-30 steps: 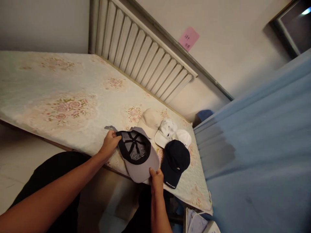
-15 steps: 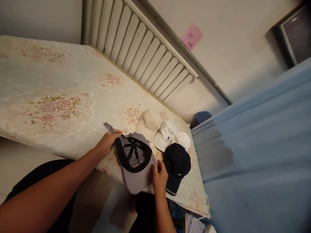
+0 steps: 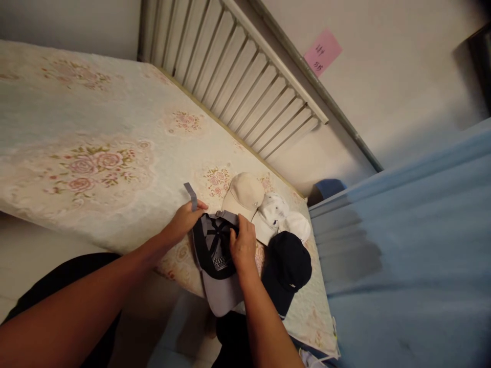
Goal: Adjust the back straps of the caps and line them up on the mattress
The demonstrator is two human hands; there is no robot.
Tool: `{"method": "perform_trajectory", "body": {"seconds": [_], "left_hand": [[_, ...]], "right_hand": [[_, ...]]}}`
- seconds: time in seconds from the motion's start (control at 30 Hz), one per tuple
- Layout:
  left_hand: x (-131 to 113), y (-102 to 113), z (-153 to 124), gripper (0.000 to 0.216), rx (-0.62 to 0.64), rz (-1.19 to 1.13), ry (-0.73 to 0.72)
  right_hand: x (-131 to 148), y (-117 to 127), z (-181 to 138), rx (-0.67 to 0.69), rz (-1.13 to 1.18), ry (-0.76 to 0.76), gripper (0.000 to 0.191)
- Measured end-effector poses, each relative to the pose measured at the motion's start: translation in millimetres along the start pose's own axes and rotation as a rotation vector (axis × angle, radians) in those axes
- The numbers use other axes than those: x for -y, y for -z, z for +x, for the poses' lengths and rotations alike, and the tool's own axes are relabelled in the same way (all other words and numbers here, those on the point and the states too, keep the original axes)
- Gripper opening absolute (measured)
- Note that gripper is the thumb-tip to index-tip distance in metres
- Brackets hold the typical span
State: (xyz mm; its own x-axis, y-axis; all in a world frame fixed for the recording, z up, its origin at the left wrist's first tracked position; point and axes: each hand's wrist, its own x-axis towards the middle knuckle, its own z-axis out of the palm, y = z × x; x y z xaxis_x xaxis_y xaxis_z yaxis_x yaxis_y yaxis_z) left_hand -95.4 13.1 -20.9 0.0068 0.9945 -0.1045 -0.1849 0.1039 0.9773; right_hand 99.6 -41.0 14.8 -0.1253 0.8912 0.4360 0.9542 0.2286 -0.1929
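A grey baseball cap (image 3: 221, 294) is held with its black-banded inside facing up and its brim toward me. My left hand (image 3: 186, 220) is closed on the cap's back left edge, beside a loose grey strap end (image 3: 191, 196) that sticks up. My right hand (image 3: 244, 240) grips the right rim, thumb inside the crown and fingers outside. Just right of it lies a black cap (image 3: 289, 260), brim toward me. Behind are a beige cap (image 3: 245, 191), a white cap (image 3: 271, 209) and another white cap (image 3: 299, 225), partly hidden.
The caps lie on a table with a floral cloth (image 3: 115, 204). A white radiator (image 3: 230, 76) runs along the far edge. A blue curtain (image 3: 402, 245) hangs at the right. A pink note (image 3: 322, 51) is on the wall.
My right hand has moved from the cap's brim up to its right rim near the back. My left hand stays on the back edge. The view has shifted slightly.
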Motion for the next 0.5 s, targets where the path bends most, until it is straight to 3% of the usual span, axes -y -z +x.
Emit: {"method": "perform_trajectory", "body": {"seconds": [0.2, 0.37, 0.5], "left_hand": [[-4.6, 2.2, 6.3, 0.024, -0.04, -0.016, -0.025], [-13.4, 0.2, 13.7, 0.021, -0.056, -0.288, 0.032], [-23.7, -0.6, 14.6, 0.024, 0.013, -0.442, 0.031]], "right_hand": [[5.2, -15.7, 21.9, 0.037, -0.096, 0.041, 0.037], [5.6, -17.5, 28.4, -0.082, -0.017, -0.039, 0.028], [5.3, -13.3, 31.2, -0.168, 0.147, -0.127, 0.033]]}}
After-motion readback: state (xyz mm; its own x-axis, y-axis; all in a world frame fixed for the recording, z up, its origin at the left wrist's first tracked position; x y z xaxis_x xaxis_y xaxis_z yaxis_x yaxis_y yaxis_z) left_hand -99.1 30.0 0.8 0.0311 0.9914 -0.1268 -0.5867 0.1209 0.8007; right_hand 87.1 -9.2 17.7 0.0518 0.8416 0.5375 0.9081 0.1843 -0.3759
